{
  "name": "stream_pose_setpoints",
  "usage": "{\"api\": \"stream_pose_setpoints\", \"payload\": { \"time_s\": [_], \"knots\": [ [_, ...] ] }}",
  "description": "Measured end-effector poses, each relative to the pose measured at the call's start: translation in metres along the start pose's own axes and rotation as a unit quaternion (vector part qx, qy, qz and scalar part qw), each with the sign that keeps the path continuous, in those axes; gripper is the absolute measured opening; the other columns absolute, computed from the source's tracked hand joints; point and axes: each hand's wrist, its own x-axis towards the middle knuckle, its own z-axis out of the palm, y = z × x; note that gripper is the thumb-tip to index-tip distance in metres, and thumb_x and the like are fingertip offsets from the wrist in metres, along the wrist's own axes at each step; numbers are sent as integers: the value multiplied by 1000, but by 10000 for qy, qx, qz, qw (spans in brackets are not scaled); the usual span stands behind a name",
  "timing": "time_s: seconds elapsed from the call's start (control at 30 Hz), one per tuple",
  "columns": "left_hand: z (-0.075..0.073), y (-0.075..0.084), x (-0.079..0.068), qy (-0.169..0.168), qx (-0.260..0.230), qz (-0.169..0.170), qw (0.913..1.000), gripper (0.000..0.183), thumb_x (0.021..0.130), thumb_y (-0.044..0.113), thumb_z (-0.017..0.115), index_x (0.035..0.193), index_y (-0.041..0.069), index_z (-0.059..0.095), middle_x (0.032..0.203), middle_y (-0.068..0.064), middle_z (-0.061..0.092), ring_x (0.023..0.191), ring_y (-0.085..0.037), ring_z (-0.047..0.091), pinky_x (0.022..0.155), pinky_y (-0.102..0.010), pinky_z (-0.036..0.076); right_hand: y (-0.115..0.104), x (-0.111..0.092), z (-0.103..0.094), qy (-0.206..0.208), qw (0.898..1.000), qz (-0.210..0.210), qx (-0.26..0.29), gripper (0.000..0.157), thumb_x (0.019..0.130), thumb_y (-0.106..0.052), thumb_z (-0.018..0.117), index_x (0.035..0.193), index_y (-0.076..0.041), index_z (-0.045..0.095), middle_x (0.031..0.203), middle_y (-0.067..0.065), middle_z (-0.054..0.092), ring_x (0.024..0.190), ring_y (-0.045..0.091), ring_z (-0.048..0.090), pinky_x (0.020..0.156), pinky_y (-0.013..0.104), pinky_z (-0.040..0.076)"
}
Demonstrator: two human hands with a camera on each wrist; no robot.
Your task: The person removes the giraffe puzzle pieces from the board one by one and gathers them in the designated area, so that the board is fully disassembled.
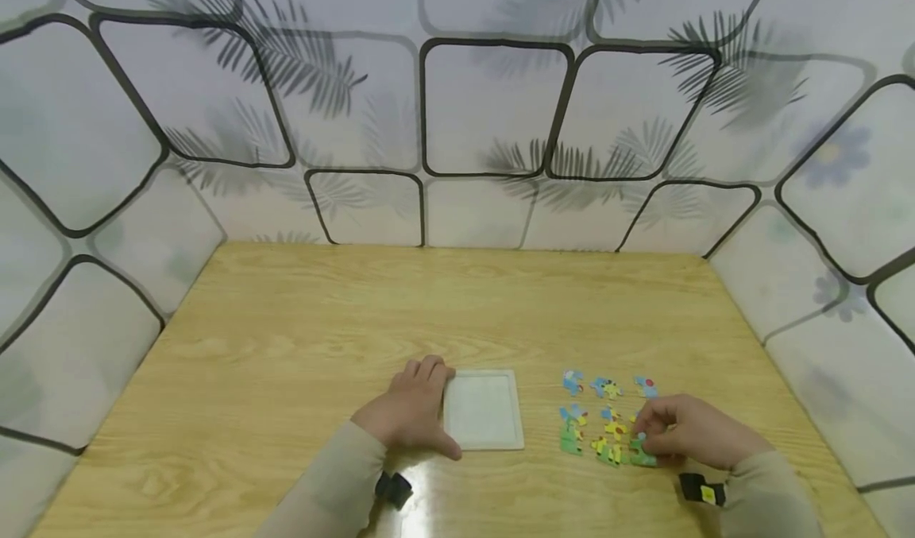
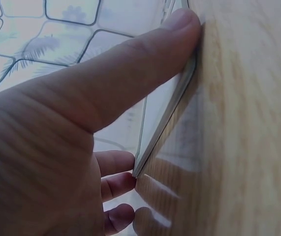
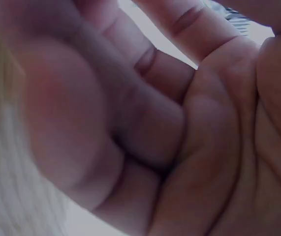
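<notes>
A shallow white square tray point(image 1: 483, 409) with a raised rim lies on the wooden table. My left hand point(image 1: 415, 411) spans its left side and holds it, with fingers at the far corner and the thumb at the near one. In the left wrist view, the thumb point(image 2: 145, 59) lies along the rim of the tray point(image 2: 166, 110). Over to the right, my right hand point(image 1: 693, 431) has curled fingers and pinches a green puzzle piece point(image 1: 643, 456) at the near right of a group. Only curled fingers point(image 3: 66, 113) and palm fill the right wrist view; the piece is hidden there.
Several colourful puzzle pieces point(image 1: 608, 450) lie in loose rows between the tray and my right hand. The wooden table point(image 1: 457, 307) meets a patterned wall covering point(image 1: 493, 109) at the back and sides. Dark straps with small devices point(image 1: 704, 490) sit at both wrists.
</notes>
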Motion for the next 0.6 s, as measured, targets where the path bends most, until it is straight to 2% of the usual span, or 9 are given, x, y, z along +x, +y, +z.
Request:
{"api": "stream_pose_setpoints", "payload": {
  "time_s": [0.3,0.6],
  "knots": [
    [-1,0,0,-12,2,27,10000,115,62,58,91,148,4,37,145,-12,35,124,-29,36,105,-48,35,3,4,2,350,9942,107,-1014,12,85,-10,73,96,-9,72,76,1,62,68,9,52,61,27,43],
    [1,-1,0,33,70,114,9999,113,61,58,91,145,4,37,143,-13,37,123,-30,37,105,-48,36,3,6,8,447,9925,365,-1073,13,84,-10,73,94,-8,66,77,3,58,68,14,51,60,29,43]
  ]
}}
